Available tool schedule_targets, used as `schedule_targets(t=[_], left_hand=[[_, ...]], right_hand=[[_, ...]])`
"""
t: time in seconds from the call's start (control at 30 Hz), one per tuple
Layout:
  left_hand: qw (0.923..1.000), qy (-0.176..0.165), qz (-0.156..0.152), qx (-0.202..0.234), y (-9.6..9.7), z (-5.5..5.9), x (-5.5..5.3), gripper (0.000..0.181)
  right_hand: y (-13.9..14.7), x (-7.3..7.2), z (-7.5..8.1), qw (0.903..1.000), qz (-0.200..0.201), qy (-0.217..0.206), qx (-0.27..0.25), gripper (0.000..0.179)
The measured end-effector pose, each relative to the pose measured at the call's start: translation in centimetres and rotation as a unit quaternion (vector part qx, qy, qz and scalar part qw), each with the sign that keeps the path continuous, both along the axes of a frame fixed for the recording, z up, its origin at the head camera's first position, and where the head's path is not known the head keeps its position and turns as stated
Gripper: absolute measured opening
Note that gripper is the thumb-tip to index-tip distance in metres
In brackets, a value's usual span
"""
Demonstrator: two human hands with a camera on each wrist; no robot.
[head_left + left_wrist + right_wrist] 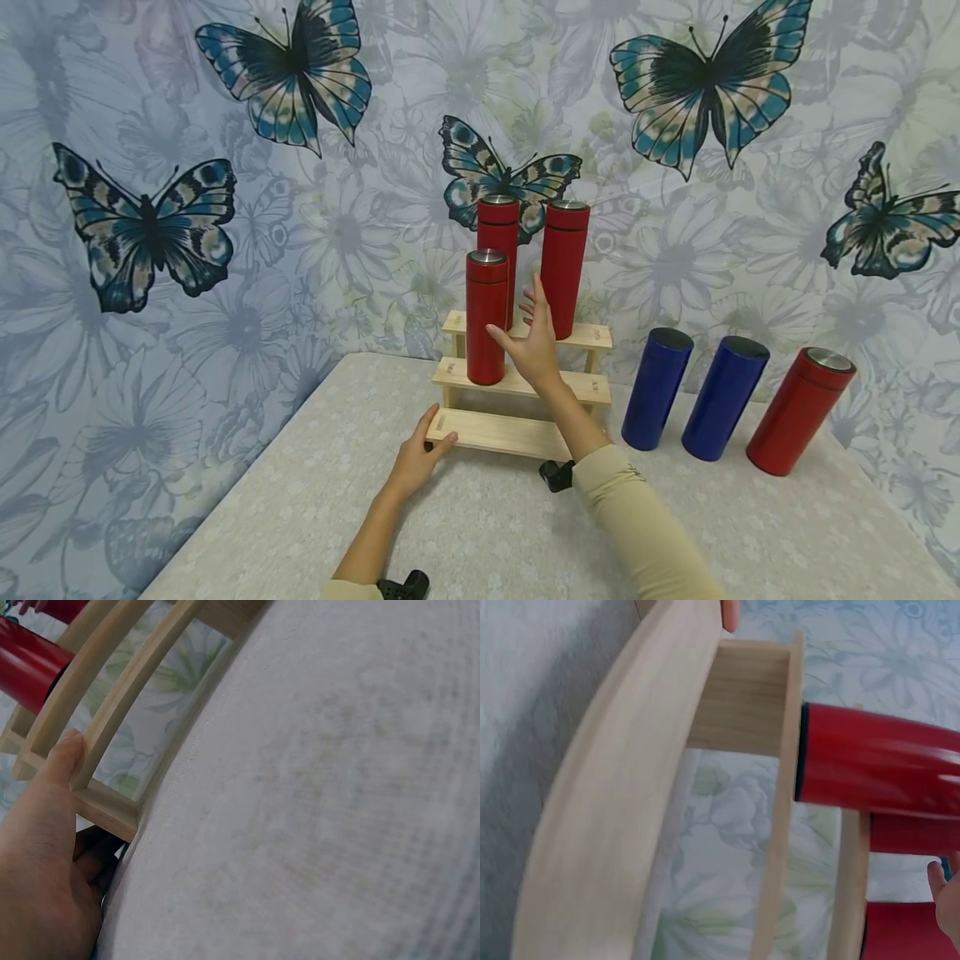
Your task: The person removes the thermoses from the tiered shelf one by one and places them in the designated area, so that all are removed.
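My left hand (pixel 415 457) holds the left end of the lowest shelf of a three-step wooden display stand (pixel 502 432), thumb on top. In the left wrist view that thumb (pixel 64 757) lies against the shelf's wood. A red thermos flask (pixel 487 325) with a steel lid stands upright on the middle step. My right hand (pixel 538 350) is raised just right of it, fingers extended and thumb overlapping its side in the head view; nothing is gripped. Two more red flasks, one on the left (pixel 497 218) and one on the right (pixel 564 271), stand on the top step.
Right of the stand, two blue flasks (pixel 657 388) and another red flask (pixel 800 412) stand on the cloth-covered table (pixel 300 508). A wall (pixel 360 275) with butterfly pictures rises close behind the stand. Black wrist devices (pixel 557 476) show on both arms.
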State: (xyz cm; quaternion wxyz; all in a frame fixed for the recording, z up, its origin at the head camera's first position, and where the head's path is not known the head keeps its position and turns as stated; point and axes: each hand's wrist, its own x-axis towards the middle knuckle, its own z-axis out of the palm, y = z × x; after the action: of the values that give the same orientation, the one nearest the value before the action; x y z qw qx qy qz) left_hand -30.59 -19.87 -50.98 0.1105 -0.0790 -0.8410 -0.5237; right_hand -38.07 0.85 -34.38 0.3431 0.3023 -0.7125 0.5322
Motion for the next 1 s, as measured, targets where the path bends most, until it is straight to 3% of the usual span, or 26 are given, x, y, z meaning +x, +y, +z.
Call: schedule_targets(t=[0.23,0.57,0.8,1.0], left_hand=[[1.0000,-0.001,-0.005,0.003,0.0,-0.1,-0.1,0.078],[1.0000,0.000,0.001,-0.007,-0.2,0.0,-0.1,0.079],[1.0000,0.000,0.001,-0.003,-0.1,0.0,0.0,0.078],[1.0000,0.005,0.004,-0.004,-0.1,0.0,-0.1,0.077]], right_hand=[[-1.5,-0.8,-1.4,0.9992,0.021,-0.031,0.015,0.101],[-2.3,-1.2,-1.2,0.9973,0.008,-0.062,0.038,0.100],[-2.2,-1.0,-1.3,0.9978,0.001,-0.051,0.042,0.097],[-2.0,-0.3,-1.6,0.9992,-0.007,-0.015,0.037,0.096]])
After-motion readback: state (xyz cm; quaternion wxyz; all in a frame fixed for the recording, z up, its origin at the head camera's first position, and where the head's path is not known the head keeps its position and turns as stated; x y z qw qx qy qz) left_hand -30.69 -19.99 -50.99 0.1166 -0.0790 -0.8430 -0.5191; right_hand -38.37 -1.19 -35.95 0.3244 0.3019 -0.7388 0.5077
